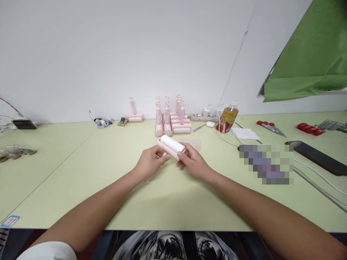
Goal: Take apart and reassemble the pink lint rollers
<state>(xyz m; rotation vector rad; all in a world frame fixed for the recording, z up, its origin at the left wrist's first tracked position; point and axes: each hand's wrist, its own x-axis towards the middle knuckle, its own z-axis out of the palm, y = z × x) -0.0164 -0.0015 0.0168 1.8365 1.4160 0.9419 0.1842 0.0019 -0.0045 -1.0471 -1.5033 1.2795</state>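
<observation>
Both of my hands hold one pink lint roller [171, 146] with a white paper roll, just above the pale green table [89, 173]. My left hand [150, 161] grips its left end with fingers closed. My right hand [193, 161] pinches its right end. Behind it, several finished pink lint rollers [170, 117] stand upright in a group near the wall, and one more pink roller [134, 112] stands apart to their left. A clear flat piece [193, 143] lies on the table just beyond my right hand.
A yellow drink bottle [227, 117] and a power strip with chargers [204, 115] sit at the back right. A black phone [317, 157], white cables, red-handled tools [269, 127] and white paper [245, 133] lie to the right. Cables [103, 122] lie at back left.
</observation>
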